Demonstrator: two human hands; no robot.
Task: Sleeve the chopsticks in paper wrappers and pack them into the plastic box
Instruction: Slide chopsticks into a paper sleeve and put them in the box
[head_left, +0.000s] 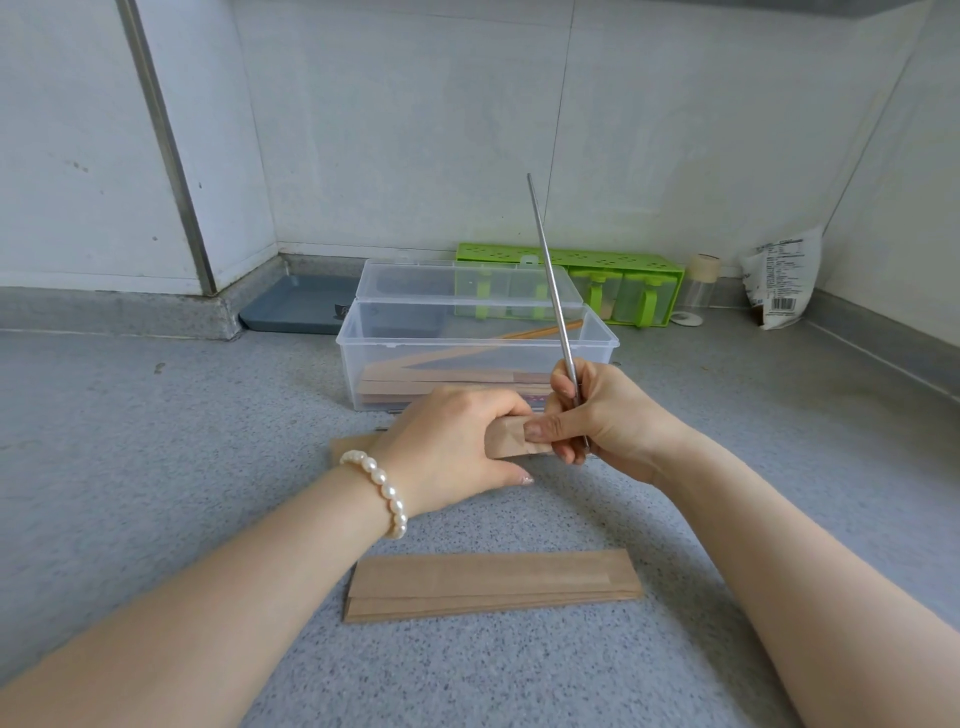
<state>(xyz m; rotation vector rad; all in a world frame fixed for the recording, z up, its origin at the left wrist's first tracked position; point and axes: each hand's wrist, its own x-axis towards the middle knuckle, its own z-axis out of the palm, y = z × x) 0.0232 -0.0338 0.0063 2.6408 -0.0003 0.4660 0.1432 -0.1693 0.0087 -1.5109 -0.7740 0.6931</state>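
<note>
- A speckled grey counter (156, 519) fills the lower part of the view and meets pale walls (415, 130) in a corner, with a metal strip (171, 156) running up the wall at the left.
- Two bare forearms reach in from the bottom edge; a pearl bracelet (379, 491) circles the left wrist.
- The left hand (447, 447) is curled around a brown paper wrapper (511, 441), which lies lengthwise left to right just above the counter, its open end facing the right hand.
- The right hand (602, 421) pinches a thin metal chopstick (553, 291) near its lower end. Its long axis stands nearly upright, leaning slightly left, the far tip pointing up toward the back wall and the lower end right beside the wrapper's mouth. Whether the tip is inside the paper cannot be seen.
- Just behind the hands sits a clear plastic box (478, 343) with its lid tilted back. Inside lie several wrapped chopsticks (457, 387), mostly flat and lengthwise, one leaning diagonally.
- Near the bottom, a stack of flat paper wrappers (493, 584) lies on the counter, long side left to right.
- Along the back wall: a grey-blue tray (296, 306) at the left, a green rack of seasoning jars (623, 280), a small jar (701, 283), and a white printed bag (782, 283).
</note>
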